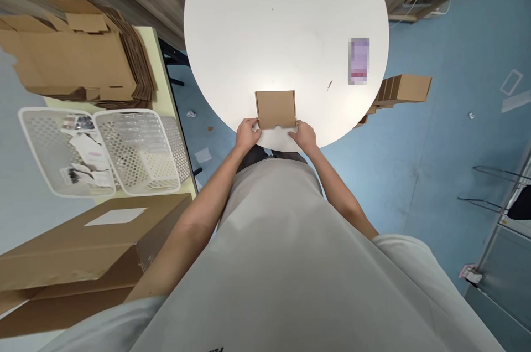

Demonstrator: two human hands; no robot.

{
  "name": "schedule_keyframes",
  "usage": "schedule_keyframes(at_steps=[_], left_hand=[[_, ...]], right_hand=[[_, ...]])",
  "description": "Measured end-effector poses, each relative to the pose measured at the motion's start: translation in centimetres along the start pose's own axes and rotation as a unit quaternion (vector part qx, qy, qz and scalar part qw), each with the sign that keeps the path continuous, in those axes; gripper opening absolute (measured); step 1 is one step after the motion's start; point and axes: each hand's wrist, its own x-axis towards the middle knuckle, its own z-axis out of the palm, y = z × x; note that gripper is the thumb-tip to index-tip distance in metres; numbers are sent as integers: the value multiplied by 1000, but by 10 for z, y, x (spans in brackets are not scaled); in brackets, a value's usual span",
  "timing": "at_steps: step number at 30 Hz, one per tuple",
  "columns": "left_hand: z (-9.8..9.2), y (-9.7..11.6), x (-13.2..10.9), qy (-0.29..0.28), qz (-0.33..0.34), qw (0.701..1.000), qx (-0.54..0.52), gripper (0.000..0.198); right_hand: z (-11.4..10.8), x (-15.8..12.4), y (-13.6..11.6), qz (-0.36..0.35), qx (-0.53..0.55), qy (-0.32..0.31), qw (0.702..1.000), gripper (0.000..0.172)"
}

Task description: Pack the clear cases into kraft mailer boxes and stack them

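Note:
A small brown cardboard box (276,108) lies at the near edge of the round white table (286,20), its broad top face up and a small notch in its front edge. At its left front corner is my left hand (248,135), fingers bent against the side and thumb near the front edge. My right hand (305,136) grips the right front corner in much the same way, thumb pointing inward. The undersides of the fingers are hidden.
A blurred purple item (359,61) lies on the table's right. Flattened cardboard boxes (83,58), white plastic baskets (139,153) and a large open carton (103,241) stand at left. Folded boxes (404,89) are stacked beyond the table's right edge.

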Motion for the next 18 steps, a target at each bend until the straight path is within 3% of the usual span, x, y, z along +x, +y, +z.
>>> schedule_keyframes(at_steps=[6,12,18], left_hand=[[9,-4,7,12,-37,998,-52,45],[23,-8,14,18,-73,994,-79,43],[31,-4,16,13,-105,989,-104,42]], right_hand=[[-15,6,10,-68,72,-8,995,23],[-20,9,5,-63,9,1,998,37],[-23,16,5,-63,-17,3,998,35]])
